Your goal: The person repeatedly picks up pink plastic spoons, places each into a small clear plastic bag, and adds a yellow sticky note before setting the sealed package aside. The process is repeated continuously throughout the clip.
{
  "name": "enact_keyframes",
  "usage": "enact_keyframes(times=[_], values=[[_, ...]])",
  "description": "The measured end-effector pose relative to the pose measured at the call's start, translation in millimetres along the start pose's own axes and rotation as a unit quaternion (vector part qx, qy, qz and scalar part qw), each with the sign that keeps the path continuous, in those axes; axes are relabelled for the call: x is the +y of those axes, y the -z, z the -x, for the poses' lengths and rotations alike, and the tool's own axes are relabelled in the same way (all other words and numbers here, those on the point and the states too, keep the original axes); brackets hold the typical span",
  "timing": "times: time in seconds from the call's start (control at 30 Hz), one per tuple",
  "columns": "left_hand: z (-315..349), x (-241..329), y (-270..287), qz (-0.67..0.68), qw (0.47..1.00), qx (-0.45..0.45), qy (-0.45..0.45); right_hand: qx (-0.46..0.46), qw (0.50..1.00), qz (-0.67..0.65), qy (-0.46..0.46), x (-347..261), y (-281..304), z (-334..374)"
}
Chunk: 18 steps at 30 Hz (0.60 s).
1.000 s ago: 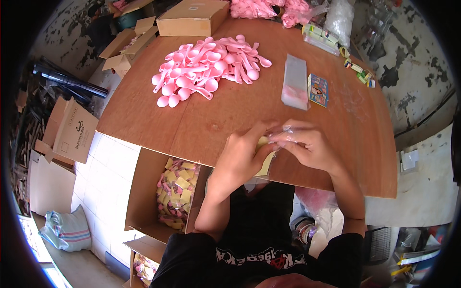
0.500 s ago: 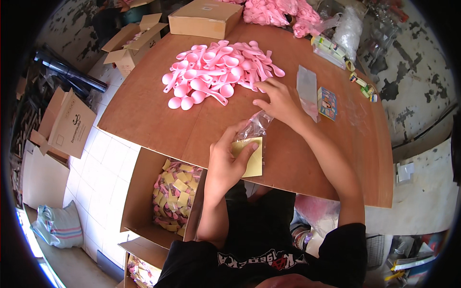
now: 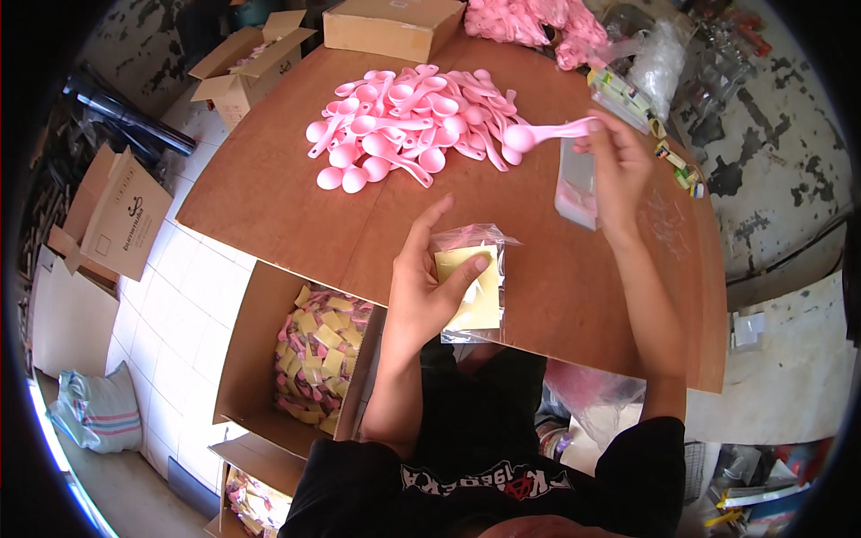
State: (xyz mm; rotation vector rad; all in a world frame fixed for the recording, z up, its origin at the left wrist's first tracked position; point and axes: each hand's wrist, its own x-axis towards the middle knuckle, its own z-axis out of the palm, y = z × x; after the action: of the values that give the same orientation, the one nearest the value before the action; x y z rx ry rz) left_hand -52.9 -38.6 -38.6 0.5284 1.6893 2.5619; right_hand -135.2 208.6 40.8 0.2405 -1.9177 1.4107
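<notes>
My left hand [image 3: 421,291] grips a clear plastic bag [image 3: 466,237] with a yellow card [image 3: 480,309] in it, the thumb lying across the card. Bag and hand are over the near edge of the table. Up and to the right, my right hand [image 3: 621,170] pinches a pink spoon [image 3: 543,134] by its handle end. The spoon's round bowl points left, close to the right side of a heap of pink spoons [image 3: 408,121] on the brown table [image 3: 332,224]. Behind my right hand lies a stack of clear plastic bags [image 3: 574,184].
Under the table's left edge, an open carton [image 3: 256,354] holds many small bags with yellow cards and pink pieces. A closed carton [image 3: 386,31] and pink bundles [image 3: 511,20] stand at the table's back. Small green-and-white packs [image 3: 619,94] lie at the right edge.
My right hand has gone from beside the bag's mouth to the right and now holds a pink spoon. The left hand still grips the bag, now held flatter. The view has shifted slightly.
</notes>
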Motion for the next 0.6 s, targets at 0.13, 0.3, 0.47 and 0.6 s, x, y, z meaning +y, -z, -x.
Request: enact_keyframes(times=[0.13,0.3,0.47,0.6], values=[[-0.3,-6.4,-12.6,-0.009,0.999,-0.013,-0.047,0.023,0.986,-0.157,0.053,-62.2,31.5,11.2],[1.4,-10.2,-28.4,-0.009,0.999,-0.032,0.001,-0.185,0.977,-0.100,-0.016,-124.7,47.6,38.4],[5.6,-15.9,-41.7,-0.036,0.998,-0.035,-0.026,-0.464,0.883,0.065,0.040,-117.0,52.8,51.1],[7.2,-15.7,-49.8,-0.052,0.998,-0.036,-0.012,-0.419,0.900,0.104,0.058,-104.2,59.7,71.3]])
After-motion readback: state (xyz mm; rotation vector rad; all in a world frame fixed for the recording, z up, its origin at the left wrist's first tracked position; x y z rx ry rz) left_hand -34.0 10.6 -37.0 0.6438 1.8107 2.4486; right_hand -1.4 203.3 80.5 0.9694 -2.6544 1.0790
